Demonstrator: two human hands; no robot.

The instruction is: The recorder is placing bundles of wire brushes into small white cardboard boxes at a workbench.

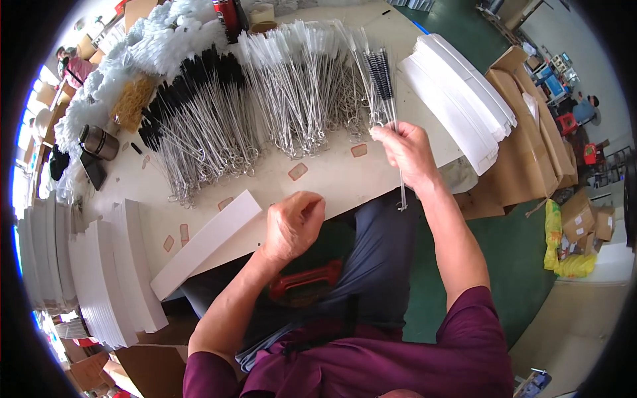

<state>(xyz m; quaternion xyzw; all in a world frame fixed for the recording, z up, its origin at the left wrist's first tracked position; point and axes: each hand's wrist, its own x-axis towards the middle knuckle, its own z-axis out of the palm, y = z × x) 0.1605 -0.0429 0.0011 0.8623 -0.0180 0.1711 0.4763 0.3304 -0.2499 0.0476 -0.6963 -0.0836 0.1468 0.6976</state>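
One thin wire brush (391, 99) with black-and-white bristles stands nearly upright in the right hand (406, 151), pinched by its metal stem between thumb and fingers; the bristle end points away over the table and the looped end of the stem hangs below the hand, past the table's near edge. The left hand (292, 224) hovers apart from it, lower and to the left, curled into a loose fist with nothing visible inside it. Just left of that hand one long white cardboard sleeve (206, 242) lies slantwise on the table (332, 176). Beyond both hands, the brushes lie in heaps too dense to count: a white-bristled pile (298, 86) in the middle and a black-bristled pile (199, 113) to its left. Two stacks of flat white sleeves flank the work, one stack (458, 99) at the right, another (99, 272) at the left. One red-handled tool (306, 282) rests on the person's lap.
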